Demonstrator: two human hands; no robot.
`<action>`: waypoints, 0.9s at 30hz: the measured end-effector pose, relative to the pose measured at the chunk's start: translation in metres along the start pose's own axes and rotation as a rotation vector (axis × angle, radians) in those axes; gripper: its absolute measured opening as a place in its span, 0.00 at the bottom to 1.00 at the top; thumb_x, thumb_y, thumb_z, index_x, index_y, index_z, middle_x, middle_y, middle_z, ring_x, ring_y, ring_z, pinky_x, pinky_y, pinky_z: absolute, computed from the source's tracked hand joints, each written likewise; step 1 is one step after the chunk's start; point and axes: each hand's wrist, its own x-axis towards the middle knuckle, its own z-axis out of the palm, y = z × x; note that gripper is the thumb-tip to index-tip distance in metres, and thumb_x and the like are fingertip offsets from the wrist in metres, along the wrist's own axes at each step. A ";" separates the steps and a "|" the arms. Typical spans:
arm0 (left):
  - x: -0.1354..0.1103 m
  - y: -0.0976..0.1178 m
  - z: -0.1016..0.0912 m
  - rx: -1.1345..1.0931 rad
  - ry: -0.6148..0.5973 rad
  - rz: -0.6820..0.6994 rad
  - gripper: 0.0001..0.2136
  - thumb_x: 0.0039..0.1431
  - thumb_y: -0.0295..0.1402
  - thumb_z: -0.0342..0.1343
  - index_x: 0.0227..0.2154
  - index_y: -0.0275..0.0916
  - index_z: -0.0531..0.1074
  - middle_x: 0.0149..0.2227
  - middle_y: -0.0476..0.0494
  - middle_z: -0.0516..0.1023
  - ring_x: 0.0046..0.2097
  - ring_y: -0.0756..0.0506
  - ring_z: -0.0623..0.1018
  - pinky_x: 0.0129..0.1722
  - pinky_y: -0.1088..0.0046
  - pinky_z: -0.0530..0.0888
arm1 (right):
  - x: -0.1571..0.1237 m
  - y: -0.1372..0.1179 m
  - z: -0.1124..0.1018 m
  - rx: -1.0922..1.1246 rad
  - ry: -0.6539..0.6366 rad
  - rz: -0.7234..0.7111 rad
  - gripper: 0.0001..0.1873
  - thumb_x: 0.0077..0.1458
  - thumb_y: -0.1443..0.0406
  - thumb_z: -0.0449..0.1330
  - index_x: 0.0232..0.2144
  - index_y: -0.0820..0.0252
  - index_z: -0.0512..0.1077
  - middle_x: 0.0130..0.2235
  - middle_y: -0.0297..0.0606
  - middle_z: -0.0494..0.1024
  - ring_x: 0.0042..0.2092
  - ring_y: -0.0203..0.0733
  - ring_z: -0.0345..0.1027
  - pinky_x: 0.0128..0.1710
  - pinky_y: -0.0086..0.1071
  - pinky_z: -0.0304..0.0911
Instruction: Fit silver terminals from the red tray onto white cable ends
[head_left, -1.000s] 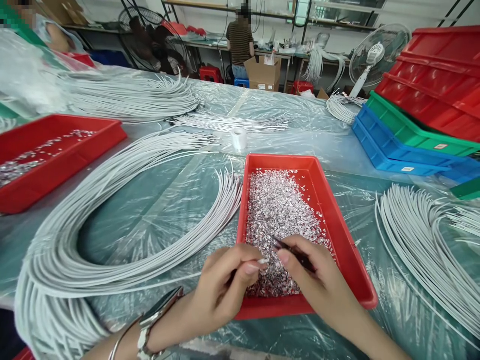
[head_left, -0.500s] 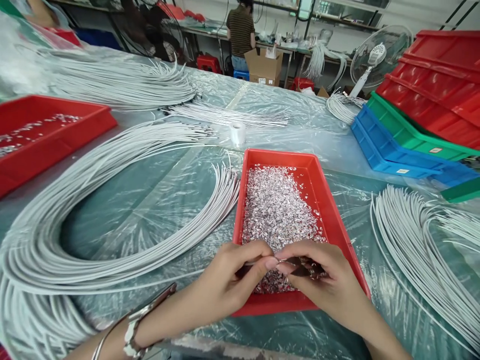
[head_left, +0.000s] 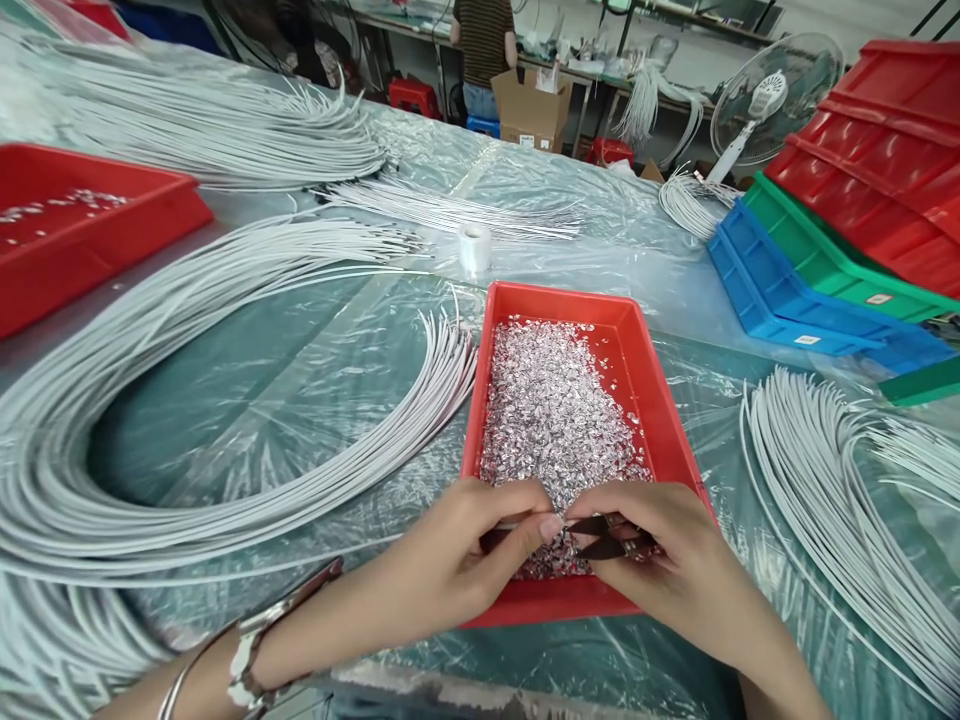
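My left hand [head_left: 457,565] is closed in a pinch on the end of a thin white cable [head_left: 330,558], which trails off to the left across the table. My right hand [head_left: 675,565] is closed on a dark tweezer-like tool [head_left: 604,537], whose tip points at my left fingertips. Both hands meet over the near end of a red tray [head_left: 679,440] filled with small shiny silver metal pieces [head_left: 551,410]. Whatever sits at the tool's tip is too small to make out. A watch and a bracelet [head_left: 244,655] are on my left wrist.
Large bundles of white cables lie to the left [head_left: 150,400] and right [head_left: 825,480] on plastic sheeting. Another red tray [head_left: 82,235] stands far left. Stacked blue [head_left: 780,300], green and red trays are at the right. A tape roll [head_left: 475,247], a fan [head_left: 757,100] and a person [head_left: 484,40] are behind.
My hands have come together until thumb and tool tip meet over the tray's near end. The view has tipped downward and shifted slightly; the tray and cables stay put.
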 end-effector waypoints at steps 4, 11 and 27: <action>0.000 -0.003 0.002 0.084 0.004 0.063 0.11 0.66 0.30 0.42 0.29 0.37 0.65 0.21 0.55 0.60 0.21 0.54 0.60 0.21 0.77 0.58 | -0.001 -0.001 -0.002 0.013 -0.026 0.053 0.11 0.52 0.74 0.60 0.35 0.53 0.67 0.29 0.26 0.74 0.28 0.32 0.68 0.28 0.27 0.59; -0.004 -0.006 0.004 0.225 -0.030 0.120 0.08 0.65 0.28 0.43 0.33 0.38 0.66 0.22 0.53 0.68 0.21 0.52 0.66 0.22 0.74 0.59 | 0.001 -0.003 -0.005 0.100 -0.073 0.146 0.10 0.52 0.74 0.58 0.32 0.54 0.68 0.27 0.25 0.72 0.26 0.31 0.63 0.26 0.26 0.56; -0.008 -0.015 0.006 0.485 0.001 0.355 0.08 0.65 0.23 0.44 0.39 0.37 0.67 0.27 0.47 0.72 0.25 0.49 0.70 0.23 0.73 0.61 | 0.004 0.006 -0.005 0.418 -0.162 0.359 0.09 0.59 0.61 0.56 0.27 0.58 0.68 0.24 0.29 0.62 0.26 0.33 0.52 0.24 0.29 0.50</action>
